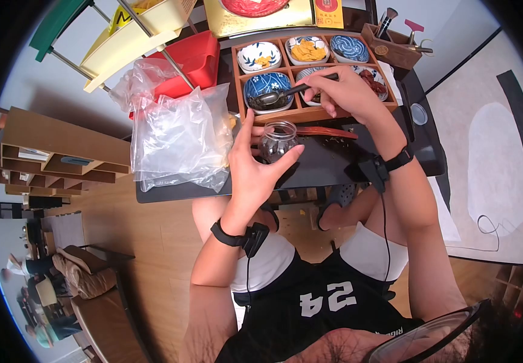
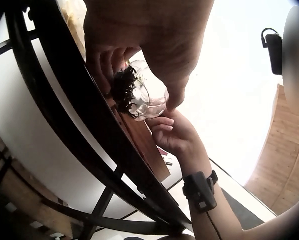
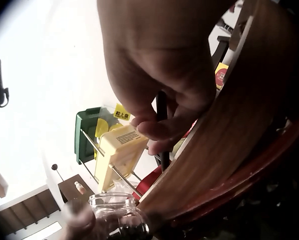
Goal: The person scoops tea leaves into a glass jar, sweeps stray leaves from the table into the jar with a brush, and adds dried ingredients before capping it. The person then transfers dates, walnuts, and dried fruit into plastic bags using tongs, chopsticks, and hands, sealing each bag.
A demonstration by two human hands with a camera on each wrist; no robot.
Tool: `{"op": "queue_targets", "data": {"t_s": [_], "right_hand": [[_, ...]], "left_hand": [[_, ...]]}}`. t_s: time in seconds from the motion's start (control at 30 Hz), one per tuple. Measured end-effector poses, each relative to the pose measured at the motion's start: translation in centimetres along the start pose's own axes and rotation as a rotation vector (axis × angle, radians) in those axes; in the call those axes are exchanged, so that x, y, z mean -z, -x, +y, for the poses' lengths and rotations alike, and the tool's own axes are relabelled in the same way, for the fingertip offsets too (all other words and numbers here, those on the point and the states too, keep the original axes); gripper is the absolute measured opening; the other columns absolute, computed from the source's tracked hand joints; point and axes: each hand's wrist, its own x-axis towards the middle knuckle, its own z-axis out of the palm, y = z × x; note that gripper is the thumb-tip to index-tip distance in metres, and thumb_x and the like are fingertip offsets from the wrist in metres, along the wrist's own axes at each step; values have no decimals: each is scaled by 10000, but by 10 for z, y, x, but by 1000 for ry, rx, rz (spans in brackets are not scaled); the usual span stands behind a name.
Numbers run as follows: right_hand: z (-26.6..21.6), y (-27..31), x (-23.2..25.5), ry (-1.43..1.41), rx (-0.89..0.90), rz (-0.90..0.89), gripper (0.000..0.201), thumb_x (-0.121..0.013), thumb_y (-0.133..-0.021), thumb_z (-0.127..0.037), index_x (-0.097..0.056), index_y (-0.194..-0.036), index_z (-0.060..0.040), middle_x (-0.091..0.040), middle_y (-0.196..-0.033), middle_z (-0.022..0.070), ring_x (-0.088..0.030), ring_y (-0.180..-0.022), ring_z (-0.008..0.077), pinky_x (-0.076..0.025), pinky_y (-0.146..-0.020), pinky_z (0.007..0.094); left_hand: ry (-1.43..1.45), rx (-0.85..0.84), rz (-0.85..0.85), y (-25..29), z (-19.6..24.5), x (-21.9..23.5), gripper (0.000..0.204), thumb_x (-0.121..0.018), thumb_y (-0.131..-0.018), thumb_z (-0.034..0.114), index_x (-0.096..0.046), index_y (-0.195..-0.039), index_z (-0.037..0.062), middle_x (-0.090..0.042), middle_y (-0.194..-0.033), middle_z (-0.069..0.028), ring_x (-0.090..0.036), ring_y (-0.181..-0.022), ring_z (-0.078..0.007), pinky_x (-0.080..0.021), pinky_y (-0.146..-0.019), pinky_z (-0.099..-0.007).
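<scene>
My left hand (image 1: 253, 174) holds a clear ribbed glass jar (image 1: 280, 138) upright at the table's front, thumb on one side and fingers on the other. Dark dried leaves (image 2: 123, 91) lie in the jar's bottom, seen in the left wrist view. Above it, my right hand (image 1: 353, 95) pinches the black handle of a spoon (image 1: 301, 88). The spoon's metal head is down in a blue patterned bowl (image 1: 267, 81) of dark leaves, in the front left compartment of a wooden divided tray (image 1: 310, 115).
Other compartments hold bowls, one with yellow slices (image 1: 308, 49). A red curved wooden piece (image 1: 328, 131) lies before the tray. Clear plastic bags (image 1: 180, 142) and a red bin (image 1: 195, 60) stand left; a wooden brush holder (image 1: 394, 45) is at the back right.
</scene>
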Motion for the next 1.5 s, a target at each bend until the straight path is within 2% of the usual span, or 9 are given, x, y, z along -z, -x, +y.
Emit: {"op": "queue_targets", "data": {"t_s": [0.23,0.43,0.7,0.8,0.87,1.0,1.33,1.43,1.5], "right_hand": [[-8,1,29,-123,15,-49,331,-632,-1008,-268,-756,-1179,-13,-662,-823,16,-497,-490,43,-396,-430,206],[-42,31,30,26,111,-78,313,-630,-1000,-263,-773,-1150,-28,-650,-801,-1,-477,-487,30,-346,-425,201],[-56,46,19,276,267,-69,237,-650,-1009,-191,-769,-1162,-55,-623,-771,-19,-477,-618,5,-378,-536,209],[-33,31,9,288,440,91,236,-663,-1004,-180,-763,-1166,-41,-684,-829,3,-584,-724,42,-479,-613,232],[-23,24,-5,380,540,254,239,-715,-936,-208,-771,-1089,-33,-745,-863,80,-663,-717,155,-529,-673,296],[-7,10,-18,495,635,236,215,-703,-939,-181,-755,-1056,-9,-750,-932,164,-692,-761,278,-551,-746,356],[-19,16,-7,484,622,9,221,-704,-943,-165,-748,-1093,-8,-761,-1010,140,-713,-876,269,-551,-835,363],[-24,22,-10,573,517,90,211,-681,-963,-135,-739,-1135,-26,-745,-1055,121,-694,-914,222,-550,-744,303],[-16,18,-14,706,702,237,192,-677,-939,-162,-739,-1014,3,-742,-989,154,-695,-885,344,-549,-852,393]], "left_hand": [[49,-61,118,-2,-8,-2,1058,-956,-706,224,-373,-1541,-62,-666,-1026,-104,-686,-921,-181,-557,-779,-314],[35,-83,130,0,2,0,953,-910,-770,106,-379,-1553,-14,-650,-1086,-97,-694,-1016,-196,-557,-864,-315],[24,-93,139,0,-2,-1,976,-924,-751,136,-378,-1545,-20,-665,-1076,-103,-690,-958,-181,-558,-818,-308],[24,-50,94,1,0,-1,944,-899,-784,101,-368,-1552,-36,-675,-1100,-107,-695,-984,-177,-567,-853,-306],[33,-28,67,1,-1,-1,949,-896,-786,99,-359,-1552,-53,-680,-1104,-110,-696,-982,-173,-570,-856,-307],[48,15,10,1,-2,-2,963,-888,-791,95,-329,-1548,-105,-684,-1102,-104,-695,-975,-160,-568,-860,-300],[20,6,-12,1,-2,0,983,-897,-789,117,-320,-1551,-113,-684,-1083,-97,-692,-966,-155,-551,-862,-283],[10,7,-16,0,0,0,986,-902,-785,124,-328,-1550,-111,-687,-1080,-99,-692,-965,-155,-551,-857,-282],[9,17,-15,0,2,-1,986,-903,-784,125,-329,-1550,-111,-689,-1079,-99,-691,-961,-154,-551,-855,-282]]}}
